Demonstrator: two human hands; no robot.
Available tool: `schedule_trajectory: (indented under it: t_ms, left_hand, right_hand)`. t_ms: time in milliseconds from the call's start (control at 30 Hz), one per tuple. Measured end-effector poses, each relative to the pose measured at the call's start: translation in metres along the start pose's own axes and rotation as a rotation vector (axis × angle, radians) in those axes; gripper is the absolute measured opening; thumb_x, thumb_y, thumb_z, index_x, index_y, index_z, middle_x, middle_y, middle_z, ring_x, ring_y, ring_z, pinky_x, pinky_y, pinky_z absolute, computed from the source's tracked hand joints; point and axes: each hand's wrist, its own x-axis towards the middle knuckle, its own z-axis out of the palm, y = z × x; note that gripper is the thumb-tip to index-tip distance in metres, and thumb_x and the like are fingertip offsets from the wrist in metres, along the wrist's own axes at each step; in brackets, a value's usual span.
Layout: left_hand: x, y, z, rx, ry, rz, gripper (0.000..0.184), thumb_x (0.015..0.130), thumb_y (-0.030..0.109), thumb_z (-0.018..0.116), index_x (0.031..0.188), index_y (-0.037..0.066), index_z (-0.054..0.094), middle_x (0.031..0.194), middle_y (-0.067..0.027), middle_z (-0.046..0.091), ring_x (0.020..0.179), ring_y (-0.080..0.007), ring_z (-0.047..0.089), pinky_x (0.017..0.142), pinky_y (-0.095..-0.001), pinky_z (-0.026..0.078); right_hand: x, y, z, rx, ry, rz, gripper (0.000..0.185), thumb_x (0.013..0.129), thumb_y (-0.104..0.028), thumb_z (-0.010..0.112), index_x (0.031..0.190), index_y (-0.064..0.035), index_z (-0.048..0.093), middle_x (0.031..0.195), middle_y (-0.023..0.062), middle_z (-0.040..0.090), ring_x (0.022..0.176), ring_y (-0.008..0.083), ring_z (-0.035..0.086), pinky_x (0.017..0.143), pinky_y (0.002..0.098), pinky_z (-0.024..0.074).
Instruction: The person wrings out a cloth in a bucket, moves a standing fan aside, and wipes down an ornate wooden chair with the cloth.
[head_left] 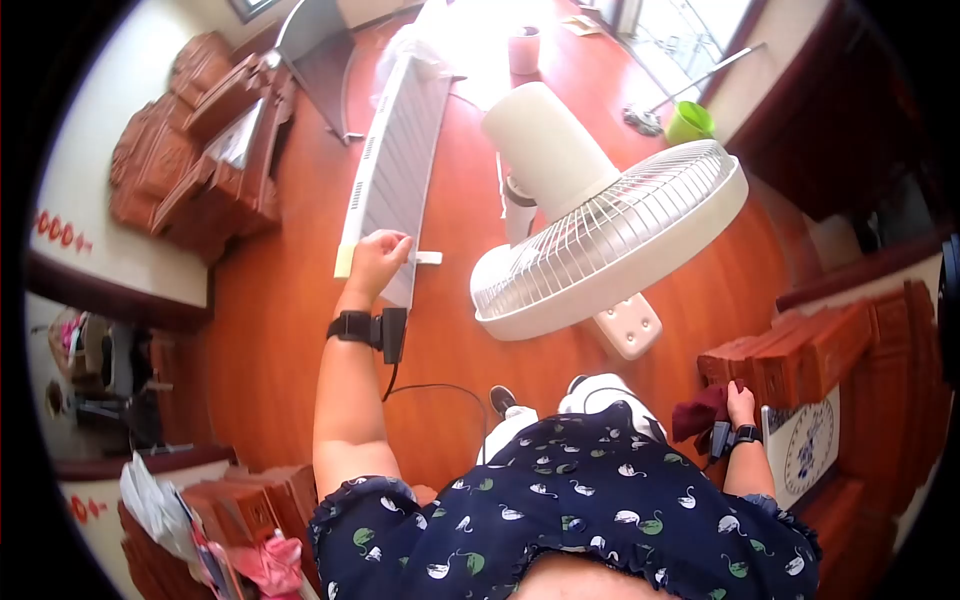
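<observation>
Over the near end of a long white panel-like appliance (405,170), which has vents and a foot, is my left hand (380,262). Its fingers are curled and nothing shows in them; I cannot tell whether it touches the panel. Low on the right, my right hand (740,402) grips a dark red cloth (700,412), beside the carved wooden furniture. Between my hands stands a white floor fan (610,240), its round wire-grilled head tilted. Part of its base, with round buttons (628,325), shows underneath. Both wrists wear black strapped devices, and a cable hangs from the left one.
Carved wooden furniture stands at the left (215,140) and right (800,350). A pink bin (523,50), a green bucket (690,122) and a mop (643,121) are farther back. Plastic bags (160,505) lie at lower left. Reddish wooden floor (270,330) surrounds my feet.
</observation>
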Motion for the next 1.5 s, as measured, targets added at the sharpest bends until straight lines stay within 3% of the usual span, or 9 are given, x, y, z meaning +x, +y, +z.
schedule_trajectory:
  t_ms: [167, 267, 400, 567, 700, 800, 933, 1067, 1500]
  left_hand:
    - [0.049, 0.040, 0.031, 0.056, -0.183, 0.160, 0.023, 0.077, 0.019, 0.067, 0.095, 0.004, 0.065, 0.094, -0.0091, 0.064, 0.085, -0.0199, 0.062, 0.078, -0.0309, 0.049]
    - [0.069, 0.054, 0.046, 0.210, -0.356, 0.105, 0.053, 0.073, 0.021, 0.071, 0.121, 0.008, 0.053, 0.114, -0.0133, 0.058, 0.104, -0.0222, 0.055, 0.087, -0.0340, 0.046]
    - [0.100, 0.049, 0.076, 0.176, -0.449, 0.276, 0.077, 0.068, 0.023, 0.075, 0.134, 0.008, 0.037, 0.119, -0.0149, 0.052, 0.109, -0.0250, 0.050, 0.091, -0.0367, 0.043]
    - [0.144, 0.051, 0.113, 0.078, -0.534, 0.385, 0.077, 0.064, 0.018, 0.077, 0.129, 0.003, 0.039, 0.122, -0.0192, 0.051, 0.116, -0.0301, 0.048, 0.096, -0.0362, 0.040]
    - [0.171, 0.040, 0.141, -0.353, -0.947, 0.312, 0.048, 0.067, 0.004, 0.071, 0.112, 0.003, 0.055, 0.102, -0.0057, 0.062, 0.094, -0.0140, 0.057, 0.079, -0.0282, 0.048]
    - [0.195, 0.026, 0.169, -0.225, -0.915, 0.603, 0.031, 0.067, 0.005, 0.072, 0.097, 0.002, 0.062, 0.091, -0.0066, 0.065, 0.083, -0.0149, 0.061, 0.071, -0.0310, 0.050]
    - [0.186, 0.033, 0.168, -0.267, -0.969, 0.529, 0.034, 0.066, 0.007, 0.073, 0.096, 0.000, 0.061, 0.089, -0.0056, 0.065, 0.080, -0.0143, 0.060, 0.070, -0.0297, 0.049]
    - [0.168, 0.028, 0.166, -0.290, -0.770, 0.497, 0.035, 0.065, 0.009, 0.075, 0.095, 0.000, 0.062, 0.089, -0.0052, 0.064, 0.080, -0.0134, 0.059, 0.072, -0.0287, 0.049]
    - [0.086, 0.031, 0.167, -0.377, -0.577, 0.393, 0.054, 0.059, 0.013, 0.080, 0.105, 0.001, 0.053, 0.096, -0.0074, 0.062, 0.086, -0.0155, 0.060, 0.076, -0.0301, 0.050]
  right_hand:
    - [-0.041, 0.029, 0.018, 0.039, 0.025, 0.121, 0.050, 0.085, -0.040, 0.049, 0.095, 0.0067, 0.061, 0.097, 0.0291, 0.060, 0.096, 0.0412, 0.057, 0.084, 0.0426, 0.0443]
    - [-0.064, 0.029, 0.043, -0.007, 0.065, 0.134, 0.048, 0.085, -0.039, 0.050, 0.096, 0.0059, 0.061, 0.097, 0.0285, 0.060, 0.096, 0.0411, 0.057, 0.085, 0.0429, 0.0442]
    - [-0.107, 0.001, 0.050, 0.003, 0.080, 0.120, 0.045, 0.086, -0.037, 0.049, 0.094, 0.0049, 0.060, 0.097, 0.0274, 0.061, 0.093, 0.0411, 0.058, 0.085, 0.0434, 0.0439]
    - [-0.179, -0.031, 0.052, 0.076, 0.229, 0.183, 0.043, 0.085, -0.038, 0.050, 0.095, 0.0022, 0.061, 0.093, 0.0261, 0.062, 0.092, 0.0408, 0.058, 0.081, 0.0439, 0.0455]
    - [-0.258, -0.065, 0.076, 0.111, 0.392, 0.347, 0.041, 0.085, -0.037, 0.051, 0.094, 0.0013, 0.062, 0.089, 0.0258, 0.062, 0.089, 0.0416, 0.059, 0.079, 0.0449, 0.0460]
    - [-0.318, -0.137, 0.071, 0.315, 0.436, 0.391, 0.037, 0.086, -0.033, 0.051, 0.095, 0.0012, 0.061, 0.089, 0.0248, 0.063, 0.088, 0.0399, 0.060, 0.077, 0.0423, 0.0470]
    - [-0.373, -0.137, 0.110, 0.314, 0.391, 0.556, 0.043, 0.086, -0.038, 0.048, 0.101, -0.0001, 0.060, 0.090, 0.0258, 0.062, 0.088, 0.0411, 0.059, 0.078, 0.0444, 0.0465]
    - [-0.405, -0.145, 0.124, 0.341, 0.418, 0.583, 0.044, 0.086, -0.039, 0.049, 0.098, 0.0015, 0.061, 0.090, 0.0261, 0.062, 0.088, 0.0413, 0.058, 0.078, 0.0443, 0.0461]
    - [-0.404, -0.124, 0.123, 0.388, 0.419, 0.604, 0.050, 0.086, -0.041, 0.047, 0.098, 0.0055, 0.060, 0.091, 0.0286, 0.061, 0.088, 0.0424, 0.058, 0.079, 0.0444, 0.0459]
